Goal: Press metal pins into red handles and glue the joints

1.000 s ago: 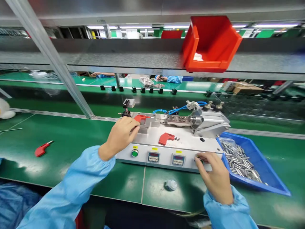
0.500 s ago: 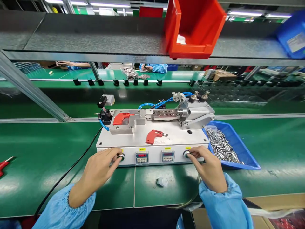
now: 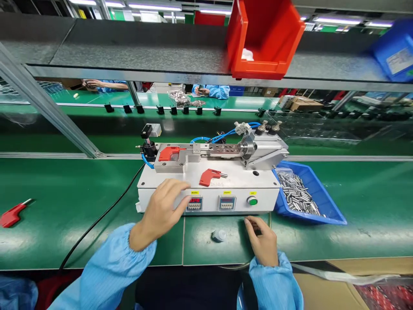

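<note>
A white bench press machine (image 3: 226,183) stands in front of me on the green belt. One red handle part (image 3: 170,153) sits in its nest at the left, in line with the pneumatic cylinder (image 3: 258,146). A second red handle part (image 3: 209,176) lies loose on the top plate. My left hand (image 3: 161,211) rests open over the machine's front left corner and holds nothing. My right hand (image 3: 262,241) lies on the belt below the green button (image 3: 252,200), fingers loosely bent and empty.
A blue tray (image 3: 325,206) of metal pins sits right of the machine. A small white cap (image 3: 219,235) lies between my hands. Another red handle part (image 3: 11,215) lies far left, with a black cable (image 3: 97,221) nearby. A red bin (image 3: 261,43) hangs overhead. Other people work across the line.
Both hands have left the two front buttons. The left hand lifted to the machine's front corner, and the right dropped back onto the belt. The right green button now shows.
</note>
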The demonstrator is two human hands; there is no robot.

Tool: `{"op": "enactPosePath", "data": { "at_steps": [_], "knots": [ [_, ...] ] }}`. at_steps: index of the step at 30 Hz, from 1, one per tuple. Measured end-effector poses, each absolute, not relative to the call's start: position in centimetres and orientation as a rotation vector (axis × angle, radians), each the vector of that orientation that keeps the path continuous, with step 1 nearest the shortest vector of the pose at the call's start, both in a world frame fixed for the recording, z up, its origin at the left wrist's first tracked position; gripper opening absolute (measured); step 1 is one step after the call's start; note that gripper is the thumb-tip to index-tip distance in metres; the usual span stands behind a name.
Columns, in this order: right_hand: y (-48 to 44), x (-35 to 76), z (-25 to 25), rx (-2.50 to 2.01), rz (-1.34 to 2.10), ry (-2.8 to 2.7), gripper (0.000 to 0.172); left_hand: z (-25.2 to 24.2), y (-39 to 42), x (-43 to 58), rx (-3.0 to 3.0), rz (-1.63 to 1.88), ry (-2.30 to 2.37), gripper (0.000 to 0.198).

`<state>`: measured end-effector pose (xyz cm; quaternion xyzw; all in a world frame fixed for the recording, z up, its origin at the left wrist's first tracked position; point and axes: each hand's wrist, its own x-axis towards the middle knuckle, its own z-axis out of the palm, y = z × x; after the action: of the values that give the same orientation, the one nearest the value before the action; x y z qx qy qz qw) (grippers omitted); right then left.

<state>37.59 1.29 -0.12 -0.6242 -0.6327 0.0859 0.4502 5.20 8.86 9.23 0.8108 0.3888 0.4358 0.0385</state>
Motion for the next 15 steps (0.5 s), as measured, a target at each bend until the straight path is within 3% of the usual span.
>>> {"op": "enactPosePath", "data": {
  "at_steps": [5, 11, 15],
  "knots": [
    [0.9, 37.3, 0.1, -1.607, 0.282, -1.552, 0.038, 10.5, 12.3, 9.8, 2.685, 1.014, 1.222, 0.042],
    [0.3, 37.2, -0.3, -1.688, 0.281, -1.512, 0.029, 9.7, 14.0, 10.9, 2.757, 0.981, 1.070, 0.025],
    [0.0, 36.6, -0.3, -1.671, 0.288, -1.487, 0.023, 9.9, 12.4, 7.3, 2.787, 1.028, 0.957, 0.027]
  ]
}}
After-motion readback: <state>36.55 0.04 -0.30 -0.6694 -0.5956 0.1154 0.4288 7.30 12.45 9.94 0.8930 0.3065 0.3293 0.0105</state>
